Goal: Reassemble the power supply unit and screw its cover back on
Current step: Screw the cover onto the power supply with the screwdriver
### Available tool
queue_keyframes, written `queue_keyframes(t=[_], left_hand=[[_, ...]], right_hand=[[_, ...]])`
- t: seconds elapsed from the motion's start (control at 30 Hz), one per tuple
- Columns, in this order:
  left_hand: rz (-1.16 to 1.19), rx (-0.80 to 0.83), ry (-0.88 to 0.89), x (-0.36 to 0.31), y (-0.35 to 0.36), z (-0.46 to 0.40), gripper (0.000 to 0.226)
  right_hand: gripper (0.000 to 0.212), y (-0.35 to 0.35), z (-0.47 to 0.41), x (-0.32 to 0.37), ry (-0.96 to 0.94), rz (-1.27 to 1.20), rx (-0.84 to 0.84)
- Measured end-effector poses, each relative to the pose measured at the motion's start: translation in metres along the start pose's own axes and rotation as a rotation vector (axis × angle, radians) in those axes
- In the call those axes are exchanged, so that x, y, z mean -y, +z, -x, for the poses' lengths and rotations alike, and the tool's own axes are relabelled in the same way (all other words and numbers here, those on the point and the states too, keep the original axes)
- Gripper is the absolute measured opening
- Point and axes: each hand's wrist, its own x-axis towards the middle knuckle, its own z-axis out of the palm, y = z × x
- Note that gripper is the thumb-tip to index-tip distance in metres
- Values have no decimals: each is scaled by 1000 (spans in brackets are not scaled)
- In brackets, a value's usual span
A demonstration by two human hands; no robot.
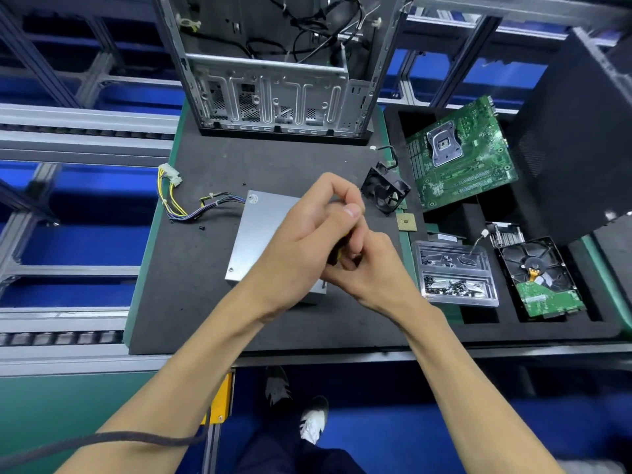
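Silver-cased power supply unit [263, 234] lies on the black foam mat [191, 302], cover already seated. I see my left hand [307, 234] and right hand [369, 268] together gripping a yellow-black screwdriver [337, 256] above it. Loose screw [201, 228] suggests fastening remains unfinished.

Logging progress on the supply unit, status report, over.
Both hands, left and right, grip a yellow-black tool. Silver metal power supply box lies on the mat, cover on. Loose black screw beside its cables.
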Motion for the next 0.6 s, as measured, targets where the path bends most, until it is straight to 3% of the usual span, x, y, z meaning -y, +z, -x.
queue_keyframes(t=[0.17, 0.4, 0.5, 0.6], left_hand=[[-44, -11, 8, 1, -1, 0, 7], [-31, -26, 3, 0, 2, 1, 7], [-46, -40, 15, 2, 3, 2, 7], [-45, -49, 12, 2, 1, 2, 7]], right_hand=[[24, -4, 7, -3, -31, -145, 129], [25, -1, 5, 3, -6, -47, -13], [17, -4, 6, 5, -26, -92, 86], [27, -7, 11, 1, -30, -161, 104]])
